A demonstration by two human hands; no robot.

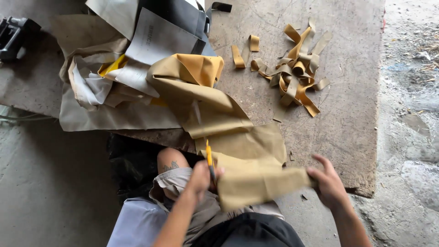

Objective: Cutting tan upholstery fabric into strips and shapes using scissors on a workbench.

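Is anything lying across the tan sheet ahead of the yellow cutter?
Nothing visible does. The left hand holds the yellow-handled cutter at the tan leather-like sheet, which the right hand pulls taut. The pile of cut tan strips lies well clear on the worn board.

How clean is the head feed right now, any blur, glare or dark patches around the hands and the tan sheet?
Head view: even daylight, no glare; the left hand with the yellow-handled cutter and the right hand look slightly motion-blurred; the tan sheet and the strip pile are fairly sharp; under the board edge, by the knee, it is dark shadow.
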